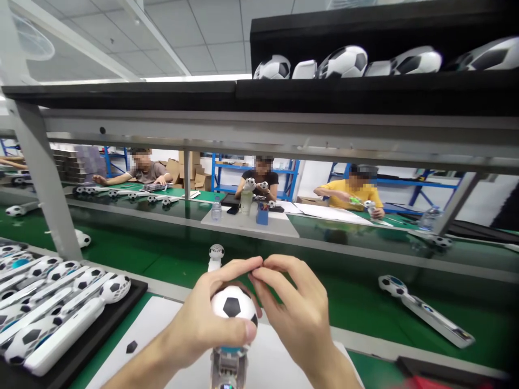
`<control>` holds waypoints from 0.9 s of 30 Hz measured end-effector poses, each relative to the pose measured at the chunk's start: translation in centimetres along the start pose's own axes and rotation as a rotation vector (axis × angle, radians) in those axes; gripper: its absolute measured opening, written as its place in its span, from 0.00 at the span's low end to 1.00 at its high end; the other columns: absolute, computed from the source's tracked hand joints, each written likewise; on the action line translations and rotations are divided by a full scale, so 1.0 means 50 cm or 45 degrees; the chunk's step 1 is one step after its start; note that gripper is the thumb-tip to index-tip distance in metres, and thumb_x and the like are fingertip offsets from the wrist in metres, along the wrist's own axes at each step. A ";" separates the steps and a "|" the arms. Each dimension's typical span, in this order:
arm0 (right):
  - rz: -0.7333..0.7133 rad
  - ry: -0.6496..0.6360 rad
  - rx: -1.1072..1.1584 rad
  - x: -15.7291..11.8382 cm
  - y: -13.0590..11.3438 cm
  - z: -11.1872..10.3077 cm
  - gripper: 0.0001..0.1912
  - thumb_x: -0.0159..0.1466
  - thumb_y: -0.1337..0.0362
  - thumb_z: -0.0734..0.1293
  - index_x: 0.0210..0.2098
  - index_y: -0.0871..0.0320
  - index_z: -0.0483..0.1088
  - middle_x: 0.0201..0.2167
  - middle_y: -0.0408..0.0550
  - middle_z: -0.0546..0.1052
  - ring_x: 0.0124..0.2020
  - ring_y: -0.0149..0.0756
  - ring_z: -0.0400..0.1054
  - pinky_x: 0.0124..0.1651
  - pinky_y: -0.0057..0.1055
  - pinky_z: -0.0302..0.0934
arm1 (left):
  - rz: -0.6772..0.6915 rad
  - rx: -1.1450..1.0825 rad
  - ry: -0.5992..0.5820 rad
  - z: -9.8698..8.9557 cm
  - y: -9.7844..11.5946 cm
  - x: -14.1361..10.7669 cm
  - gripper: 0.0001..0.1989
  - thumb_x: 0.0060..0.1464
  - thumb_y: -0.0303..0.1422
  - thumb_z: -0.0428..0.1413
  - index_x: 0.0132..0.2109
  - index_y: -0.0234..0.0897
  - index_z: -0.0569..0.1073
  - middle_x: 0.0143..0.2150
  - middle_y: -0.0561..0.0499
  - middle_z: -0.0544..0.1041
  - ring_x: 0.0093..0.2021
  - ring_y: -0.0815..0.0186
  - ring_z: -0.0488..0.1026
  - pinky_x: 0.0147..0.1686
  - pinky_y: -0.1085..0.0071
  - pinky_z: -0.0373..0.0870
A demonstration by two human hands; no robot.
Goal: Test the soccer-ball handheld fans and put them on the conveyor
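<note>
Shelf (141,96) over green bench (336,308), white sheet (144,329), left hand (194,319) curled round football-headed device (233,307), right hand (300,302) pinched, contents unclear

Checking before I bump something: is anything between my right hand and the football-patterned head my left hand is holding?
Only your left hand: its fingers curl around the football-patterned head, the index finger reaching toward your right hand. No other object shows between them.

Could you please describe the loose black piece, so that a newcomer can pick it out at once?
Start from the white sheet under the left hand. On its left part, between the black tray and the left forearm, lies a small black pentagon. Unlike the pentagons on the held white ball, this one lies loose on the sheet.
</note>
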State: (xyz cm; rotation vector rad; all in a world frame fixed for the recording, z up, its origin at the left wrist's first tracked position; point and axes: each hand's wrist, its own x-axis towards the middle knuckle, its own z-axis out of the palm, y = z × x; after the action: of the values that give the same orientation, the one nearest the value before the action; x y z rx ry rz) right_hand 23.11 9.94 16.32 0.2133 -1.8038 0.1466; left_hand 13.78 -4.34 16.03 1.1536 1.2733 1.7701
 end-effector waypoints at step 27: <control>0.145 -0.099 0.329 0.018 0.021 -0.042 0.10 0.64 0.78 0.66 0.39 0.57 0.71 0.36 0.49 0.74 0.38 0.35 0.70 0.38 0.29 0.67 | -0.123 -0.200 0.206 0.007 0.021 0.010 0.27 0.38 0.30 0.69 0.50 0.37 0.76 0.44 0.44 0.78 0.33 0.63 0.74 0.31 0.72 0.69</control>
State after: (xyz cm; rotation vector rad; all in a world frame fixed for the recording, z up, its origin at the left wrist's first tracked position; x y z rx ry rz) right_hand 24.64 11.33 17.72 0.3027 -1.8728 0.4593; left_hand 13.90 -4.10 17.22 0.8619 1.2355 1.8848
